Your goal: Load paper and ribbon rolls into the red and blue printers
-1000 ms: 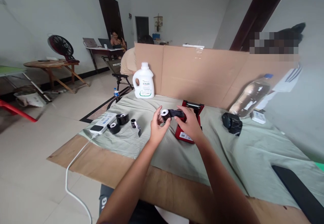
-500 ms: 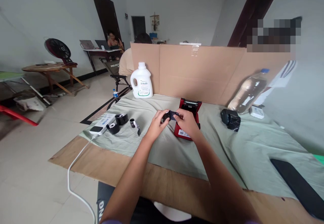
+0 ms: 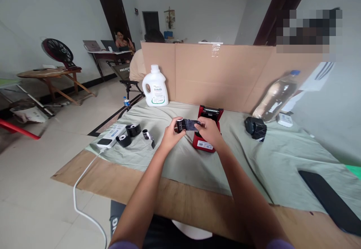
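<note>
A small roll of black ribbon (image 3: 181, 125) is pinched at its ends between the thumb and fingers of my left hand (image 3: 171, 133). Its loose strip runs to the right, and my right hand (image 3: 209, 132) grips the far end. Behind and below my right hand stands a small red label printer (image 3: 203, 144) with its lid raised, partly covered by that hand. To the left on the cloth lie a thin roll with a loose tail (image 3: 146, 134) and two thicker black rolls, one in front (image 3: 123, 140) and one behind (image 3: 133, 130).
A white power bank-like box (image 3: 111, 138) with a cable sits at the table's left. Behind are a white jug (image 3: 155, 87) and a cardboard screen (image 3: 214, 76). A plastic bottle (image 3: 278, 95), a black wrapped object (image 3: 256, 128) and a dark phone-like slab (image 3: 328, 198) are on the right.
My hands have drawn apart, with the left moving leftward, so a longer stretch of ribbon shows between them. The camera view has shifted slightly.
</note>
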{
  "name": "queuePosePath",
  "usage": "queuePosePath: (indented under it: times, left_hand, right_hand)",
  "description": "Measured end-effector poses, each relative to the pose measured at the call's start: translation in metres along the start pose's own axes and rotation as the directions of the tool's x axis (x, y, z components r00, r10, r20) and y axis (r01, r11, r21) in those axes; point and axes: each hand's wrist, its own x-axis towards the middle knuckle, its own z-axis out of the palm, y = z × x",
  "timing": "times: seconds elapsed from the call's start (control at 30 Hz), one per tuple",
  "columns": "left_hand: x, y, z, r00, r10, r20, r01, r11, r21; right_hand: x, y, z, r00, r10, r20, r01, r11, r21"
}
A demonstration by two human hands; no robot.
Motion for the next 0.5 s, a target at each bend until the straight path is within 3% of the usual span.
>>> queuePosePath:
  times: [0.13,0.27,0.4,0.5]
  left_hand:
    - [-0.0032,0.0007,-0.0053,0.992,-0.055,0.116,0.048,0.997,0.068]
    - [-0.0052,0.0002,-0.0088,0.978,-0.010,0.209,-0.022,0.988,0.151]
    - [-0.0051,0.0000,-0.0091,0.964,0.032,0.265,-0.083,0.979,0.184]
    - [-0.0048,0.0000,-0.0111,0.961,-0.010,0.278,-0.047,0.979,0.196]
  right_hand:
    - [0.0006,0.0020,0.0010,0.999,0.015,0.042,-0.016,1.000,0.016]
    - [0.0007,0.0031,0.0007,0.997,0.041,0.068,-0.045,0.997,0.056]
    - [0.0003,0.0033,-0.0012,0.993,0.050,0.103,-0.058,0.996,0.072]
    - [0.0008,0.0067,-0.0013,0.993,0.051,0.106,-0.057,0.997,0.054]
